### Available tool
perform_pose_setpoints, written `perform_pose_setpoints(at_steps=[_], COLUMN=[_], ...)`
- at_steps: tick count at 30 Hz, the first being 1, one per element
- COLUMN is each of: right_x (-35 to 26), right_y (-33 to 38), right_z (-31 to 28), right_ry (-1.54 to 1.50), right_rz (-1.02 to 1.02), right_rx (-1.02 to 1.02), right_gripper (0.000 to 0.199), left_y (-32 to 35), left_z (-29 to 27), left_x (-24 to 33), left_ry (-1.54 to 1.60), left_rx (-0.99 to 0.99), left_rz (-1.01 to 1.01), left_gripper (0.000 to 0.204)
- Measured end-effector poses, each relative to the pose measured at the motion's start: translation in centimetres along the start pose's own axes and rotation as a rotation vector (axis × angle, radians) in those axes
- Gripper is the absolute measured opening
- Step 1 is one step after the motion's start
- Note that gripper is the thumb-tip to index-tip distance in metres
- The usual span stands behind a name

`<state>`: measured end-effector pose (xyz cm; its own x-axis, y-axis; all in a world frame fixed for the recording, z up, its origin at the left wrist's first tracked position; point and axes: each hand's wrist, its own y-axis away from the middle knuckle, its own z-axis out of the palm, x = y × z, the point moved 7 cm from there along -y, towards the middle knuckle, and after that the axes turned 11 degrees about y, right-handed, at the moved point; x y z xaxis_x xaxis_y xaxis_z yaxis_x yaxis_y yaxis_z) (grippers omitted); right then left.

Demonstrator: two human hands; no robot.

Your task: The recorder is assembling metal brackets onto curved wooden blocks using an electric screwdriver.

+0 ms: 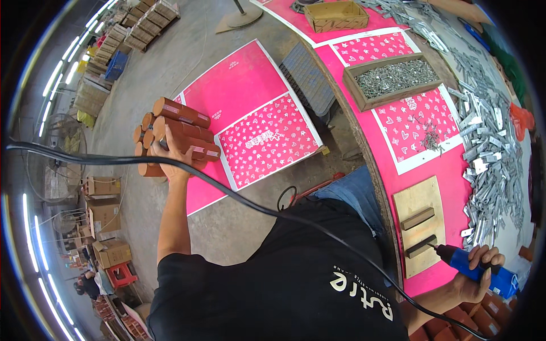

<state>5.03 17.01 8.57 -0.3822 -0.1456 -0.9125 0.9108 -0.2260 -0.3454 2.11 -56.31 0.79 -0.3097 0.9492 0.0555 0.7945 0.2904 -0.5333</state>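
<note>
My left hand [174, 159] is stretched out to a stack of reddish-brown rolls [182, 111] and rests against one, its fingers bent round the side. Part of the grip is hidden by the hand itself. The rolls lie on a pink printed sheet [239, 79]. My right hand [479, 269] is wrapped round a blue electric screwdriver [466, 262] with a black nose. Its tip points at a wooden board [422, 196] bearing two dark bars, a brown one [417, 218] and a blackish one [421, 246]. The tip is close to the blackish bar; contact I cannot tell.
A wooden tray of screws [392, 79] stands on the bench, with loose screws [431, 138] nearby. Metal strips [483, 153] are heaped along the far right. A black cable [250, 203] crosses the view. Another person's arm [458, 8] shows at the upper right.
</note>
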Motion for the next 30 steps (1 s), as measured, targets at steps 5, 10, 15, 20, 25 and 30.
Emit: perform_pose_setpoints(at_steps=[5,10,15,20,25,30], right_x=[-0.4,-0.2,-1.5,-1.5,-7.0,-20.4], right_y=[0.7,1.0,2.2,3.0,4.4,10.8], right_z=[-0.6,-0.5,-1.2,-0.7,-0.4,-1.4], right_ry=[0.003,0.005,0.049,0.077,0.185,0.436], right_rz=[-0.014,-0.033,-0.065,-0.100,-0.368,-0.953], right_rx=[0.032,0.049,0.089,0.161,0.334,0.497], right_gripper=[0.028,0.027,0.027,0.030,0.025,0.030], left_y=[0.7,1.5,1.8,1.2,-1.5,10.8], left_z=[2.6,4.1,4.8,1.9,2.1,-1.9], left_x=[-2.8,-4.1,-2.2,1.8,18.8,49.7], left_ry=[-0.143,-0.183,-0.117,-0.185,0.636,1.504], left_rx=[-0.007,0.008,-0.007,0.013,-0.027,-1.276], left_rz=[-0.040,-0.084,-0.119,-0.011,0.366,0.470], left_gripper=[0.103,0.095,0.083,0.077,0.056,0.053])
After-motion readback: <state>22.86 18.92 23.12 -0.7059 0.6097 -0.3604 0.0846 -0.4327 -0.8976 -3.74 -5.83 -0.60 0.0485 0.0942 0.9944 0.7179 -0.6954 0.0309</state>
